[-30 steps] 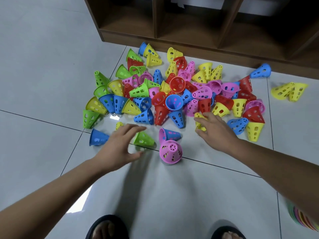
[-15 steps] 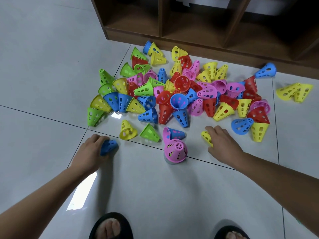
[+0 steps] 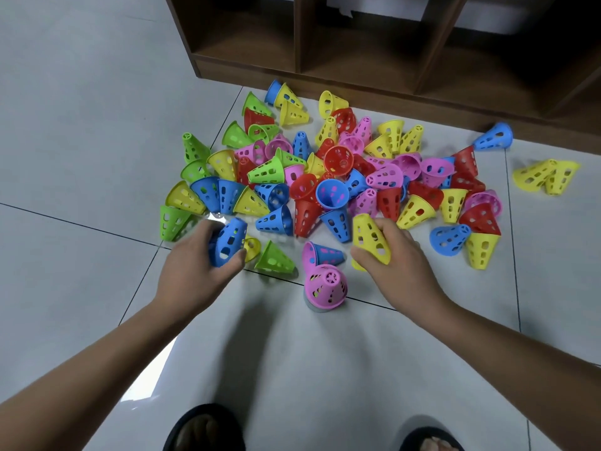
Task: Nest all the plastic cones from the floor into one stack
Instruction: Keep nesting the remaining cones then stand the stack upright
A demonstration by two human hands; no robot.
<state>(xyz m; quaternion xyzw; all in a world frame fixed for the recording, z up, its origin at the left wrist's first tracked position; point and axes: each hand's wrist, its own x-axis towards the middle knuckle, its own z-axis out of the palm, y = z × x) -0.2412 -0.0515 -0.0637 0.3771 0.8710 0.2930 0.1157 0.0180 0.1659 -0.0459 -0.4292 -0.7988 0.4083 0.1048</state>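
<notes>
Blue cone (image 3: 228, 241) fills left fingers (image 3: 205, 231), yellow cone (image 3: 370, 237) right fingers (image 3: 392, 232)

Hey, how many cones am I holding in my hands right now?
2: a blue cone in the left hand, a yellow cone in the right hand; another nested inside either would be hidden.
</notes>
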